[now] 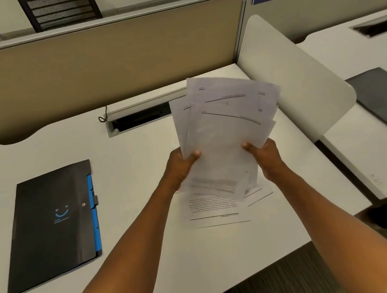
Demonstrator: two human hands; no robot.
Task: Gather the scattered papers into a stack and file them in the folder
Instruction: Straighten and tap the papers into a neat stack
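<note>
A loose, fanned bundle of white printed papers (224, 128) is held upright above the desk, its sheets uneven at the top. My left hand (182, 165) grips its lower left edge and my right hand (264, 155) grips its lower right edge, thumbs on the front. The bundle's bottom edges touch or hang just over more sheets (219, 209) lying flat on the desk. A black folder (52, 225) with a blue smile mark, blue tabs and a snap lies closed on the desk at the left, well apart from both hands.
The white desk (151, 247) has a cable slot (141, 118) at the back under a beige partition (96, 68). A white side divider (296, 81) stands to the right. Beyond it, another dark folder (385, 100) lies on the neighbouring desk.
</note>
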